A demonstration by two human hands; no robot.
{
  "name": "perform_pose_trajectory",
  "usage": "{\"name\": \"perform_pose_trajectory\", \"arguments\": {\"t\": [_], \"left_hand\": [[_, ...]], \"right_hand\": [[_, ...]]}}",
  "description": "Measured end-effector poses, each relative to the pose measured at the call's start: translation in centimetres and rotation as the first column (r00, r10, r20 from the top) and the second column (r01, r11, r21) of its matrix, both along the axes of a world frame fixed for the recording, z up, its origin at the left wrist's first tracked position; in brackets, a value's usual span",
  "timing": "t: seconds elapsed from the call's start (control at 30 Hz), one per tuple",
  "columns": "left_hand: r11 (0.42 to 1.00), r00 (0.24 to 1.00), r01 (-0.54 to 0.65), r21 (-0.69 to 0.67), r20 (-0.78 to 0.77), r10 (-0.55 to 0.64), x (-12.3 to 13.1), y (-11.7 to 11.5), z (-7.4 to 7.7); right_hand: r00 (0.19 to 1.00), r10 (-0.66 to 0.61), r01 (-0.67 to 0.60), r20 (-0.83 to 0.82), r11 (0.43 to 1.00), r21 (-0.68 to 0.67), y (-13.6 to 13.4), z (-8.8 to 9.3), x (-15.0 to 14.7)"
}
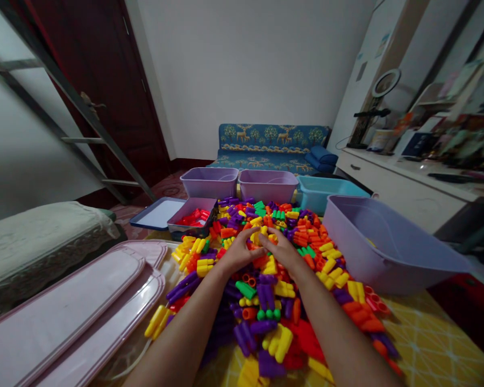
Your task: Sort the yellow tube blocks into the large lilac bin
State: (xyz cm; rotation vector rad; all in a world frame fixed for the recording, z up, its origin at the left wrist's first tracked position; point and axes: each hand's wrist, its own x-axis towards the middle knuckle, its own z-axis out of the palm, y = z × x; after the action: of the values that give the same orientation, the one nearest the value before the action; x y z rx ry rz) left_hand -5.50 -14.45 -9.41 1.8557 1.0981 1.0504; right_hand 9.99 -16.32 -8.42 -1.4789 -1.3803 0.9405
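A large heap of plastic building pieces (266,295) in yellow, purple, orange, red and green covers the table. Many pieces look like short joined tubes with rounded ends. Over the middle of the heap, my left hand (242,251) and my right hand (283,252) come together with fingers curled. Between their fingertips is a yellow plastic building piece (259,235), partly hidden by the fingers. Both hands appear to grip it. A green piece (246,290) and purple pieces (265,293) lie just below my wrists.
Two purple bins (210,183) (268,185) and a turquoise bin (331,186) line the far side. A bigger-looking purple bin (387,258) stands right, with something yellow inside. A box (191,215) holds red pieces at left. Pink lids (84,306) lie nearer. Behind is a blue sofa (266,156).
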Motion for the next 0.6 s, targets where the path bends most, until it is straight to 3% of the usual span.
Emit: {"name": "perform_pose_trajectory", "arguments": {"t": [0.13,0.37,0.6], "left_hand": [[0.999,0.996,0.032,0.034,0.079,-0.034,0.1,-0.2,-0.1],[0.975,0.983,-0.016,0.222,0.183,-0.026,0.1,-0.4,0.6],[0.984,0.979,-0.074,0.164,0.199,0.041,-0.1,-0.2,0.4]], "right_hand": [[0.983,0.050,-0.053,-0.178,0.999,-0.010,-0.4,0.4,-1.0],[0.976,0.094,-0.058,-0.196,0.981,0.183,-0.6,1.5,-0.6],[0.972,0.129,-0.082,-0.199,0.970,0.228,-0.4,1.3,0.2]]}}
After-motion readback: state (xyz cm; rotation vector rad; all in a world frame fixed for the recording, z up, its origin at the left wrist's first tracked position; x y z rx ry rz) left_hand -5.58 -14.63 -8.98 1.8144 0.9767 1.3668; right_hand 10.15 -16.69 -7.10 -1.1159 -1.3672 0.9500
